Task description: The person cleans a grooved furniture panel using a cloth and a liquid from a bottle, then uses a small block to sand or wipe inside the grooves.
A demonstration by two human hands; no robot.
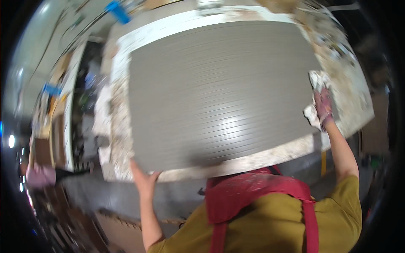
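A large grey panel with thin parallel grooves lies flat before me. My left hand, bare, rests against the panel's near left corner, thumb spread away from the fingers. Far to the right, my right hand wears a pinkish-purple glove and presses a crumpled white cloth at the panel's right edge. Bits of the cloth stick out above and beside the gloved fingers. Some fingertips of each hand are hard to make out through blur.
Beneath the panel is a stained, whitish worktable whose edge shows around it. Small scraps lie at the far right. A blue object stands at the far left. Another person's pink sleeve shows at the left, near a cluttered bench.
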